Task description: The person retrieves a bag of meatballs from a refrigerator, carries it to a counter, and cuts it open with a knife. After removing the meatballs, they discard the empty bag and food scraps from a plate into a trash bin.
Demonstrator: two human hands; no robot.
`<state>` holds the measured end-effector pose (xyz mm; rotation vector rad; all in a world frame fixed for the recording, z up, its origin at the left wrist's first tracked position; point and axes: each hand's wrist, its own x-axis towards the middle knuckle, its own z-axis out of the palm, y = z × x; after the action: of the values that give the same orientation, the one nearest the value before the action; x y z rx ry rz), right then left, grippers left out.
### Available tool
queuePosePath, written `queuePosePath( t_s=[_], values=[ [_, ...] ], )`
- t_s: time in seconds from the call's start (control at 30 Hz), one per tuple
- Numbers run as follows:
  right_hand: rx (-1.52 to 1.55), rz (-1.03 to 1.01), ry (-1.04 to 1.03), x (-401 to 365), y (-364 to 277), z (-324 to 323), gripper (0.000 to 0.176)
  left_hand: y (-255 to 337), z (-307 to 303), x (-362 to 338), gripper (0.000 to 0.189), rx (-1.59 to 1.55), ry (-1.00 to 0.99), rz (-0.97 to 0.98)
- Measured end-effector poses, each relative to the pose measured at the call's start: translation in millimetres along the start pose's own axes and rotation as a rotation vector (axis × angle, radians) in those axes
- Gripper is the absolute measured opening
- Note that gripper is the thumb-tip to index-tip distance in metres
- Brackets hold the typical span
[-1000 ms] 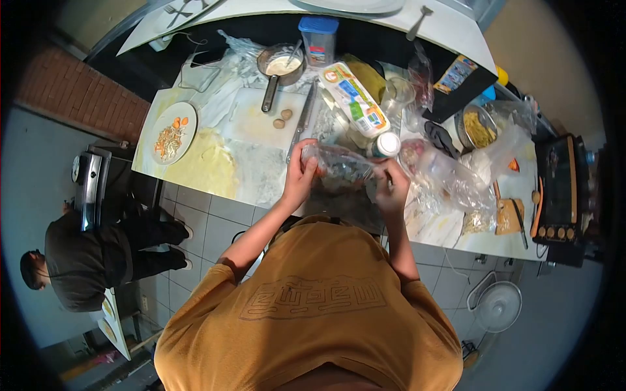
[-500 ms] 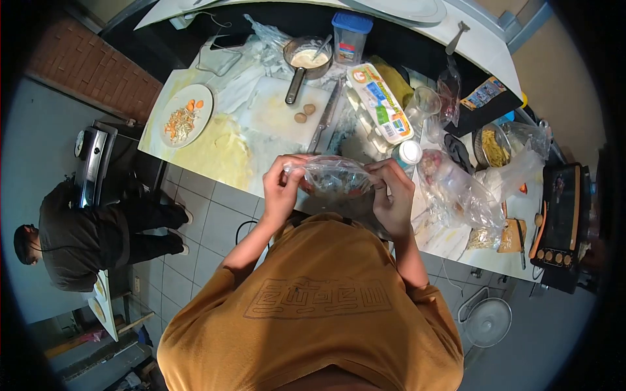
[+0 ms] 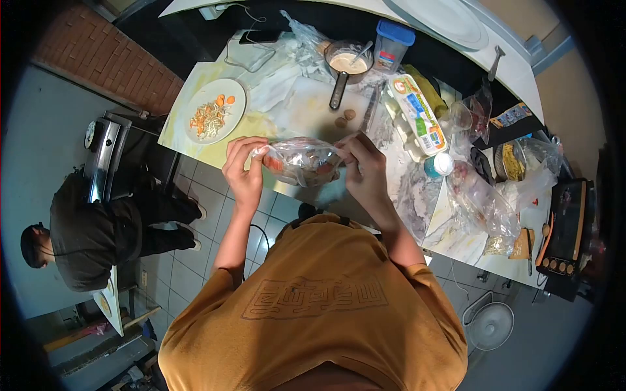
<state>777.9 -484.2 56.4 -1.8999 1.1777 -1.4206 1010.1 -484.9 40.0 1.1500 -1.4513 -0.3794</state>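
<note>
Between my two hands a clear plastic bag (image 3: 301, 161) hangs over the near edge of the counter, with orange and pale pieces visible inside. My left hand (image 3: 245, 168) pinches its left corner. The right corner is gripped by the fingers of my right hand (image 3: 362, 168). Beyond the bag lies a white cutting board (image 3: 303, 101) with a few small brown lumps (image 3: 345, 118) and a knife (image 3: 372, 107) at its right side. To the left, a white plate (image 3: 237, 98) carries orange slices and pale shreds.
A saucepan (image 3: 342, 88) of creamy liquid, a blue-lidded container (image 3: 394, 49), an egg carton (image 3: 420, 120) and a white-capped jar (image 3: 442, 165) stand behind and right. More plastic bags (image 3: 482, 199) and a toaster oven (image 3: 566, 225) fill the right end. A person in dark clothes (image 3: 91, 228) stands at left.
My hands have carried the bag to the left, and the view has shifted so the counter items appear farther right. Both hands keep hold of the bag.
</note>
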Motion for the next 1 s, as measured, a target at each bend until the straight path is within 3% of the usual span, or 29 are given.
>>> queuePosePath(
  t_s=[0.07, 0.17, 0.27, 0.3, 0.37, 0.43, 0.6, 0.7, 0.8, 1.0],
  values=[
    [0.004, -0.005, 0.000, 5.7, 16.6, 22.9, 0.023, -14.6, -10.2, 5.9, 0.002, 0.164, -0.029, 0.094],
    [-0.007, 0.051, -0.018, 12.8, 29.7, 49.2, 0.024, -58.2, -17.7, 4.4, 0.002, 0.123, -0.040, -0.039],
    [-0.023, 0.104, 0.006, 9.6, 66.4, 75.2, 0.015, -103.3, -17.5, -3.6, 0.007, -0.191, -0.070, -0.385],
    [-0.022, 0.125, 0.035, 9.6, 75.5, 80.8, 0.011, -107.0, -18.5, 4.6, 0.007, -0.194, -0.074, -0.392],
    [0.030, 0.231, 0.057, 10.0, 70.2, 91.8, 0.007, -110.7, -28.3, 18.6, 0.010, -0.443, -0.266, -0.517],
    [0.083, 0.305, 0.092, 11.6, 67.4, 91.2, 0.006, -117.7, -32.5, 23.8, 0.015, -0.519, -0.345, -0.516],
    [0.069, 0.392, 0.061, 6.7, 54.5, 91.5, 0.007, -117.4, -47.9, 40.9, 0.015, -0.215, -0.499, -0.342],
    [0.057, 0.401, 0.044, 12.0, 49.1, 93.2, 0.007, -118.2, -53.9, 50.8, 0.015, -0.237, -0.556, -0.315],
    [-0.085, 0.336, 0.068, 19.4, 44.5, 93.7, 0.009, -113.2, -56.6, 59.7, 0.012, -0.249, -0.683, -0.432],
    [-0.251, 0.309, 0.081, 26.8, 37.0, 94.6, 0.013, -118.5, -52.6, 61.1, 0.008, -0.267, -0.596, -0.422]
  ],
)
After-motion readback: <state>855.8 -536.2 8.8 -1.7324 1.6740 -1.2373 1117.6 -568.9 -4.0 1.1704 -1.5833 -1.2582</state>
